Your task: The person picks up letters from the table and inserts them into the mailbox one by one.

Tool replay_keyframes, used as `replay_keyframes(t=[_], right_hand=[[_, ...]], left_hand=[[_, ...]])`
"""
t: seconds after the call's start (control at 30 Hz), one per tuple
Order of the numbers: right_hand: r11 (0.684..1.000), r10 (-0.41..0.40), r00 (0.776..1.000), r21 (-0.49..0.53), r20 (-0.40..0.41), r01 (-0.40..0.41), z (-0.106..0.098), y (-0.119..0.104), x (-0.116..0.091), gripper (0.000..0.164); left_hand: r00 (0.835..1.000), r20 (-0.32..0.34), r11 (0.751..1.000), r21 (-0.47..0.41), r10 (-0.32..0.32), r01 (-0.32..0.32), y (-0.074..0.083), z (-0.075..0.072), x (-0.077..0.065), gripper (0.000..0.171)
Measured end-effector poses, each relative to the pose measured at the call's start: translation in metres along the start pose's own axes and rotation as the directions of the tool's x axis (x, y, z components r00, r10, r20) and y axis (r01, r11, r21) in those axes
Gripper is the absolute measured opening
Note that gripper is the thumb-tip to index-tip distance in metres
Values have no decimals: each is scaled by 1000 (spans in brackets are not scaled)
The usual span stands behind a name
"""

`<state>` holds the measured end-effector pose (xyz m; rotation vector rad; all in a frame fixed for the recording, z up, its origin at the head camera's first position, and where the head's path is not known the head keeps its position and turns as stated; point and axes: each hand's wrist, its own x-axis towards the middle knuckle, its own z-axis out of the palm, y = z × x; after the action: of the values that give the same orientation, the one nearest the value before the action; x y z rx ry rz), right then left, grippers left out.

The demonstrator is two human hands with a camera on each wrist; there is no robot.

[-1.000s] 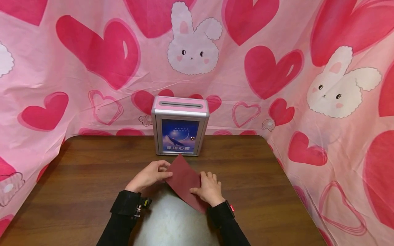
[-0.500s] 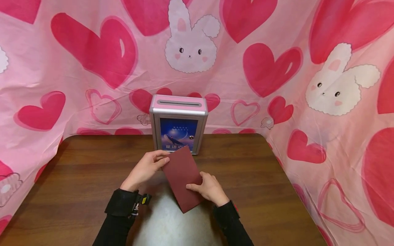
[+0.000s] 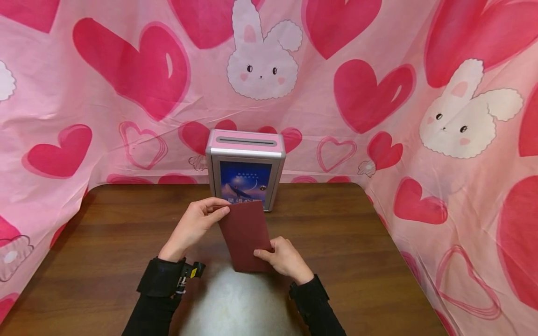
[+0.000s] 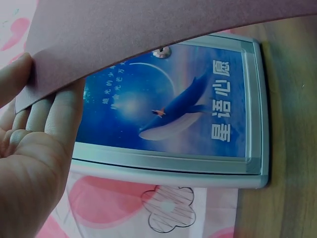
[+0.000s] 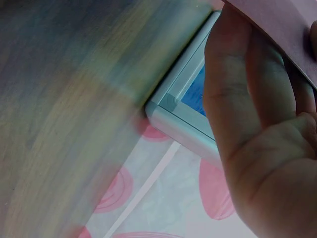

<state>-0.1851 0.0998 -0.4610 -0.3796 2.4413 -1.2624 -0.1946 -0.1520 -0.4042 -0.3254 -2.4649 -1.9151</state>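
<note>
A dark red rectangular piece of paper (image 3: 245,235) stands tilted in front of the box, its top edge overlapping the bottom of the box's picture. My left hand (image 3: 191,226) pinches its upper left corner; in the left wrist view the thumb lies on one face of the paper (image 4: 124,34), the fingers behind. My right hand (image 3: 290,259) grips the lower right edge, thumb in front and fingers behind. Beyond stands a silver box (image 3: 215,182) with a pink top, a long slot (image 3: 247,141) and a small lock (image 3: 262,188) on its front.
The box is near the back edge of the brown wooden table (image 3: 126,224). A pink cloth (image 3: 311,102) with hearts and rabbits hangs behind and at both sides. A bright glare patch lies on the table between my forearms.
The paper has turned from a diagonal lie to nearly straight, and its top is now level before the box. My left hand has moved up and a little left with its corner.
</note>
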Motion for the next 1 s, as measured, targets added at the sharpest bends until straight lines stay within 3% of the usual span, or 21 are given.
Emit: replay_keyframes(t=[0.4, 0.63, 0.8, 1.0], right_hand=[[993, -108, 994, -58, -20, 107, -4, -8, 0, 24], [977, -196, 978, -103, -74, 188, -17, -15, 3, 20], [955, -257, 960, -184, -113, 234, -27, -24, 6, 19], [951, -273, 950, -191, -152, 243, -40, -42, 3, 32]], left_hand=[[999, -9, 999, 27, 32, -32, 16, 0, -9, 36], [993, 105, 998, -54, 51, -45, 31, -4, -20, 31], [961, 252, 992, -80, 113, -96, 44, -6, -25, 24], [885, 416, 976, -147, 207, -159, 55, -7, -34, 22]])
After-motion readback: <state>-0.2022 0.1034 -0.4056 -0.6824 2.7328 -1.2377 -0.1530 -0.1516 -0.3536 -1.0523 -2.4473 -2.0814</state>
